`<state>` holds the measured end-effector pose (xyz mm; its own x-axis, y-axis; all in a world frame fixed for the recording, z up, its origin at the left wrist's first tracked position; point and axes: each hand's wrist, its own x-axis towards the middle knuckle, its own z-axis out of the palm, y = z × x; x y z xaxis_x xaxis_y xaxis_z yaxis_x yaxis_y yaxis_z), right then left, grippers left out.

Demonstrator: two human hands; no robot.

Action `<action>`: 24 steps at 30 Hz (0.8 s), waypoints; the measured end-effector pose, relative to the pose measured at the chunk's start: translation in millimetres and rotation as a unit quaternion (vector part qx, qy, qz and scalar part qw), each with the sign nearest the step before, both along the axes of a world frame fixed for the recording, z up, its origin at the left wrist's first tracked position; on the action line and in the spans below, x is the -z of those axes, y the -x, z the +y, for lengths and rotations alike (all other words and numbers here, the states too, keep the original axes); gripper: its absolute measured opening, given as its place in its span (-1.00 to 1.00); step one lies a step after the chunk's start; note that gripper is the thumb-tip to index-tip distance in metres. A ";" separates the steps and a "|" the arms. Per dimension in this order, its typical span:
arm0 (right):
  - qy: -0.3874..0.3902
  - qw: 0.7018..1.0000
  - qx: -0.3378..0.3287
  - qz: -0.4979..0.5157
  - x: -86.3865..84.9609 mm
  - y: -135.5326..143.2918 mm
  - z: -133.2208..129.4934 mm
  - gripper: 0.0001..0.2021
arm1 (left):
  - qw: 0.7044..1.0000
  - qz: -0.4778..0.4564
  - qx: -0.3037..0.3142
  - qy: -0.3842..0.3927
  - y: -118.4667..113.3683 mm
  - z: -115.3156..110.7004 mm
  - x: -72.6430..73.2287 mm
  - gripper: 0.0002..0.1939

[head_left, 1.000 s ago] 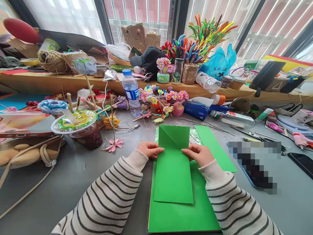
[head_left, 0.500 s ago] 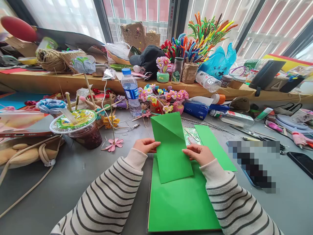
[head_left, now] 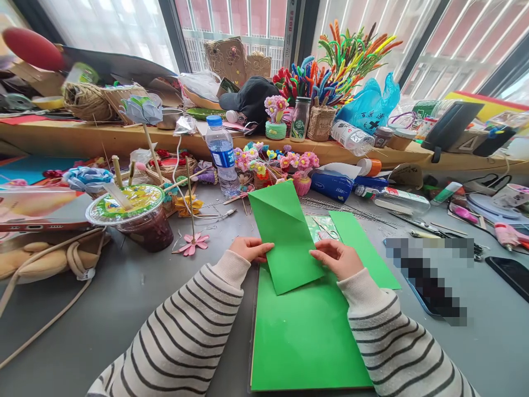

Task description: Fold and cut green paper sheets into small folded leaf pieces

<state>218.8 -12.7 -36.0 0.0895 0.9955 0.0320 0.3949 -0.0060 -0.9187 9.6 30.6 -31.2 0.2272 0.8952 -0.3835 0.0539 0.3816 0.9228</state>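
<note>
A creased green sheet of paper (head_left: pixel 289 248) is held up between my two hands, tilted to the left, with a diagonal fold line near its top. My left hand (head_left: pixel 250 250) pinches its left edge between thumb and fingers. At the right edge, my right hand (head_left: pixel 336 258) has its thumb and forefinger closed on the paper. Beneath lies a larger stack of green paper (head_left: pixel 306 342). A narrow green strip of paper (head_left: pixel 361 245) lies to the right, and small scissors (head_left: pixel 325 227) rest on a clear packet behind my right hand.
At left stand a lidded drink cup (head_left: pixel 132 215) and a pink paper flower (head_left: pixel 193 243) on a stick. A water bottle (head_left: pixel 222 157) and crocheted flowers (head_left: pixel 264 165) stand behind the paper. Phones (head_left: pixel 510 275) and tools lie at right. A cluttered wooden ledge (head_left: pixel 165 138) runs along the back.
The held green sheet has moved up slightly and tilted further to the left, its lower edge rising off the stack's middle. Both hands keep nearly the same places.
</note>
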 end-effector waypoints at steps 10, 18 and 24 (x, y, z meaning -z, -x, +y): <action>-0.402 0.789 -0.187 -0.426 -12.3 16.0 -17.9 -0.75 | 0.998 -0.033 -0.048 0.007 1.5 2.1 0.5 -0.70; -0.440 0.829 -0.158 -0.306 -9.6 18.5 -18.4 -0.89 | 0.997 -0.050 -0.042 0.046 -4.0 -0.4 0.0 -0.71; -0.404 0.875 -0.139 -0.226 -8.8 16.6 -15.3 -0.93 | 0.994 -0.032 -0.064 0.081 -5.3 0.5 -5.2 -0.65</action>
<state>202.2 -28.0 -27.2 -0.3564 0.6126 0.7055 0.6025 0.7278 -0.3275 14.8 31.1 -26.0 0.1439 0.8455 -0.5142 -0.0616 0.5262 0.8481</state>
